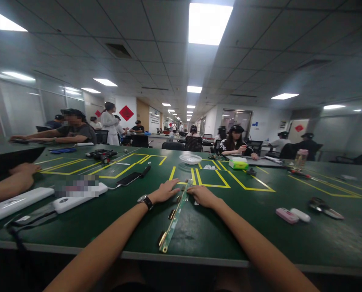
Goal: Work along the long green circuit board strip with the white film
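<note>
A long narrow green circuit strip [175, 215] with brass-coloured tabs lies on the green table [217, 231], running from the near edge away from me. My left hand [165, 191] rests flat on the table, fingers stretched out, touching the strip's far left side. My right hand [202, 195] lies palm down against the strip's far right side, fingers curled loosely beside it. A watch sits on my left wrist [145, 200].
A black phone [129, 178] on a cable and white power banks [77, 197] lie at the left, near another person's hand [22, 170]. A clear dish [190, 158], a green box [238, 163], pink and white cases [292, 215] and tools sit further off. Other people work at tables behind.
</note>
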Available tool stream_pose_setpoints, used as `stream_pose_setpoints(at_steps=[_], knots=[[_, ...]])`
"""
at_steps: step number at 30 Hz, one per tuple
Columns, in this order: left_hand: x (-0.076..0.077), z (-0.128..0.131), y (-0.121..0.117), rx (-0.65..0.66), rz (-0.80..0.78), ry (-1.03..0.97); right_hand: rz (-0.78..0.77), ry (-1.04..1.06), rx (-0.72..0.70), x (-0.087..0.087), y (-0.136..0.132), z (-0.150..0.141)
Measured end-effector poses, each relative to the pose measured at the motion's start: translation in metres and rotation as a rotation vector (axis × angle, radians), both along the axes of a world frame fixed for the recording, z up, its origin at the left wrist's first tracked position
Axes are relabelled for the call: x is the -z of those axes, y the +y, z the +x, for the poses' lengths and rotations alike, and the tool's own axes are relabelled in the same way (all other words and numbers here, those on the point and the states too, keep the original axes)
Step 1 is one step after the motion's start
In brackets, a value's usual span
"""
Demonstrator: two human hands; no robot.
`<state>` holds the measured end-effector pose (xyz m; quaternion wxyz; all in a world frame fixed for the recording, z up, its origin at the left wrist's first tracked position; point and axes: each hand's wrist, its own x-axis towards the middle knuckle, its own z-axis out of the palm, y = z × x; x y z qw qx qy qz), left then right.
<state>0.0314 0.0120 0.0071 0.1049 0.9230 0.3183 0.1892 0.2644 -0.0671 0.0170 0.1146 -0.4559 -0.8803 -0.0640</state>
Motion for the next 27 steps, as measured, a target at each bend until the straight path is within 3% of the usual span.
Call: stream_pose_setpoints(at_steps=[5, 9, 20, 27], knots=[[0.003, -0.008, 0.003, -0.027, 0.126, 0.136, 0.019, -0.059, 0.675, -0.001, -0.005, 0.064], [0.003, -0.010, 0.003, -0.032, 0.119, 0.171, -0.023, 0.003, 0.987, 0.003, -0.007, 0.100], [0.005, -0.008, 0.001, -0.005, 0.113, 0.169, -0.004, -0.022, 1.127, 0.012, -0.006, 0.105], [0.007, -0.007, 0.004, 0.003, 0.077, 0.182, -0.131, 0.065, 1.191, 0.013, -0.006, 0.115]])
